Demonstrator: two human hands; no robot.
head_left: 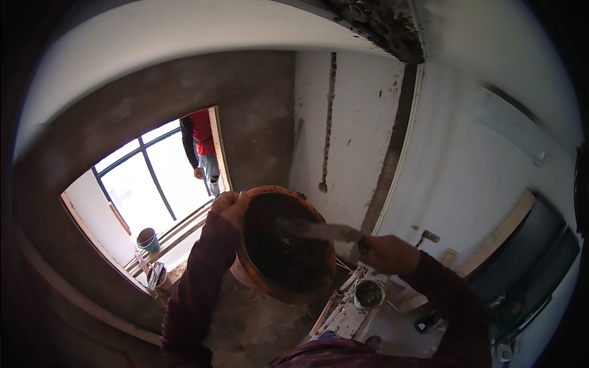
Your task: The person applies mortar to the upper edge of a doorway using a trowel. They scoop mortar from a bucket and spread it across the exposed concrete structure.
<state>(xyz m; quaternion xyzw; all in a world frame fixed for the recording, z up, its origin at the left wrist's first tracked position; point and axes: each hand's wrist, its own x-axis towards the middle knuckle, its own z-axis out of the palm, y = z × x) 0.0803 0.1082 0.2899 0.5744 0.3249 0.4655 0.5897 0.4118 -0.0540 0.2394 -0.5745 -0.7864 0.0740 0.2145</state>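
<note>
In the head view my left hand (229, 210) grips the upper left rim of a round orange bucket (287, 285) whose dark inside is held toward me. My right hand (388, 254), to the bucket's right, is closed on the handle of a flat trowel (321, 232). The trowel's blade reaches across the mouth of the bucket and is blurred at its tip. Whether it touches the dark material inside I cannot tell. Both my forearms are in maroon sleeves.
A co-worker in red (202, 135) stands in the window opening (217, 156). A green bucket (148, 242) sits by the sill. Below my right hand a small bucket (369, 294) rests on a plank platform (336, 311); dark panels (515, 257) and a board lean at the right.
</note>
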